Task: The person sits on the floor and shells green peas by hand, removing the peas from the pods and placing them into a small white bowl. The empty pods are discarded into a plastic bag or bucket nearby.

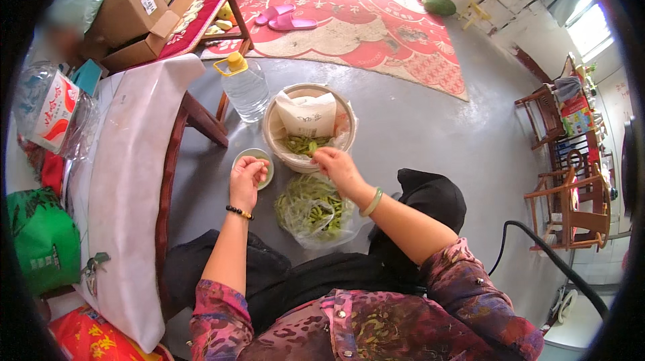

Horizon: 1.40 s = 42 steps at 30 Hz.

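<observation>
In my right hand (336, 167) a green bean pod (313, 147) is pinched between thumb and fingertips, over the near rim of a round bin (344, 104). The bin has a plastic liner, and green pods or shells (301, 145) lie in it below a piece of white printed packaging (308, 115). My left hand (246, 179) hovers at a small pale bowl (271, 160), its fingers curled; whether anything is in them is hidden. Some green content shows in the bowl. Close in front of me, a clear plastic bag (322, 212) full of green bean pods rests on the floor.
A large water bottle (246, 90) with a yellow cap stands left of the bin. Along my left side runs a table (133, 159) under a pale cover. Pink slippers (287, 19) lie on a red patterned rug (363, 33). Wooden chairs (572, 207) stand at the right.
</observation>
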### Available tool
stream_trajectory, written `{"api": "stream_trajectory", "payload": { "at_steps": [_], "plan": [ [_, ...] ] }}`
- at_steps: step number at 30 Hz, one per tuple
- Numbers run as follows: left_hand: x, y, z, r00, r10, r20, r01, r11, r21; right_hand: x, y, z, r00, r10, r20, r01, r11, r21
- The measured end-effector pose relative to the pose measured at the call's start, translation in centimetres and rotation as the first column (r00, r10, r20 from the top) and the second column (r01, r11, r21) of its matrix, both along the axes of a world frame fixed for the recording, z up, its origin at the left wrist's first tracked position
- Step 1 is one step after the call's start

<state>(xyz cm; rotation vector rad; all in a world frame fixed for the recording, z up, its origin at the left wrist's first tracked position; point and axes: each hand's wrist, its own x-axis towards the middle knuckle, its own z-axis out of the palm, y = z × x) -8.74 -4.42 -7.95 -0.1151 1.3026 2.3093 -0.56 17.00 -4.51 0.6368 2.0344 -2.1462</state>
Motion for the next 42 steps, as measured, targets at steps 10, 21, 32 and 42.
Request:
{"api": "stream_trajectory", "payload": {
  "at_steps": [10,21,32,42],
  "plan": [
    [-3.0,-3.4,-7.7,0.974,0.225,0.012,-0.208,0.919,-0.336,-3.0,2.3,-2.0,0.966,-0.26,0.01,0.25,0.915,-0.317],
    [-2.4,-0.5,-3.0,0.968,0.161,-0.191,-0.234,0.854,-0.465,-0.5,1.8,0.8,0.994,-0.095,0.047,0.079,0.373,-0.925],
    [5.0,4.8,5.6,0.314,-0.503,-0.805,-0.254,0.773,-0.581,2.3,-0.7,-0.6,0.999,0.046,-0.017,-0.035,0.434,-0.9],
    [3.9,3.6,4.3,0.902,-0.302,-0.308,0.223,0.938,-0.265,2.7,-2.4,2.2,0.984,0.158,0.087,-0.033,0.629,-0.776]
  ]
}}
